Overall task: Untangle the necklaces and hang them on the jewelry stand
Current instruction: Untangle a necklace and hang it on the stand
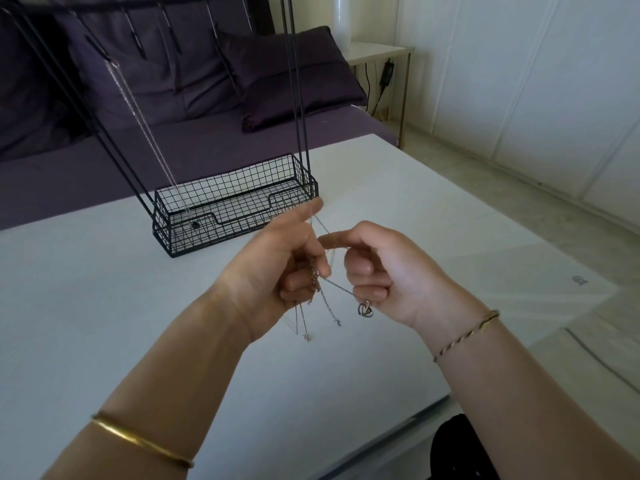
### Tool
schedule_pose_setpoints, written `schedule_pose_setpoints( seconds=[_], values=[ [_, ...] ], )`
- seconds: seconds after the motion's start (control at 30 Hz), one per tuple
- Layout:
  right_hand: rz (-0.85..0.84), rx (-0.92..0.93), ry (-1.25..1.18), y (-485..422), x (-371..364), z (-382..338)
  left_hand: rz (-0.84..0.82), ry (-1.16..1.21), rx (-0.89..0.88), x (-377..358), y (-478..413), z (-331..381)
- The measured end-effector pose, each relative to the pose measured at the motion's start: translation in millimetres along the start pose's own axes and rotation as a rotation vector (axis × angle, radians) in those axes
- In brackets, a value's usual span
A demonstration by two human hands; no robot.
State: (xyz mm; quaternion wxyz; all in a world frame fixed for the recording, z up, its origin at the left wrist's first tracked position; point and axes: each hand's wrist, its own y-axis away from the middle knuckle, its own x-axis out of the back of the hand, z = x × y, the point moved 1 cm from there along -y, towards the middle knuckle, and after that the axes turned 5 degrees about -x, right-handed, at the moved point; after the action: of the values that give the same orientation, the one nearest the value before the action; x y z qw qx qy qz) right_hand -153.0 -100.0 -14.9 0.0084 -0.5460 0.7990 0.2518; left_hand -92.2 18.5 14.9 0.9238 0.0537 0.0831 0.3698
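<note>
Between both hands, above the white table [104, 306], the tangled necklaces [323, 289] are bunched: left hand [273, 268] pinches several chains w/ thumb & curled fingers, index stretched up w/ a strand running off its tip, while right hand [388, 271], just beside, pinches one thin strand btwn thumb & index. Below the grips loose ends dangle, and a knot pendant [364, 309] hangs at the right hand's heel. Beyond the grips stands the black wire jewelry stand [228, 202] w/ one chain [151, 143] hung; purple bed [287, 74] behind.

Purple sofa [180, 140], white panelled wall [519, 64]
</note>
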Motion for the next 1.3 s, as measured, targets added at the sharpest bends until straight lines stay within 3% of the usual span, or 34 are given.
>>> schedule_pose_setpoints(
  seconds=[0.17, 0.47, 0.6, 0.7, 0.77, 0.87, 1.0, 1.17, 1.23, 1.3],
  values=[
    [-0.072, -0.091, 0.027, 1, -2, 1, 0.02, -0.01, -0.034, -1, 0, 1],
    [0.228, 0.16, -0.231, -3, -3, 6, 0.186, -0.042, -0.1, 3, -3, 0],
    [0.334, 0.277, 0.123, -2, -2, 5, 0.181, -0.118, -0.135, 0, -2, 0],
    [0.394, 0.312, 0.446, -4, 2, 6, 0.264, -0.239, -0.225, 1, -1, 1],
    [0.424, 0.305, 0.518, -5, 6, 8, 0.329, -0.238, -0.271, 8, -3, 3],
    [0.412, 0.185, 0.299, -3, 10, 5, 0.341, -0.182, -0.229, 16, -4, 1],
    [0.273, -0.068, -0.001, -1, 8, 3, 0.333, -0.165, -0.198, 18, -5, -3],
    [0.16, -0.115, -0.288, -2, 9, 3, 0.327, -0.148, -0.18, 23, -7, -5],
    [0.184, -0.059, -0.274, -3, 11, 1, 0.292, -0.178, -0.183, 23, -6, -5],
    [0.302, 0.041, -0.06, -4, 15, -2, 0.268, -0.258, -0.192, 24, -4, -5]
  ],
)
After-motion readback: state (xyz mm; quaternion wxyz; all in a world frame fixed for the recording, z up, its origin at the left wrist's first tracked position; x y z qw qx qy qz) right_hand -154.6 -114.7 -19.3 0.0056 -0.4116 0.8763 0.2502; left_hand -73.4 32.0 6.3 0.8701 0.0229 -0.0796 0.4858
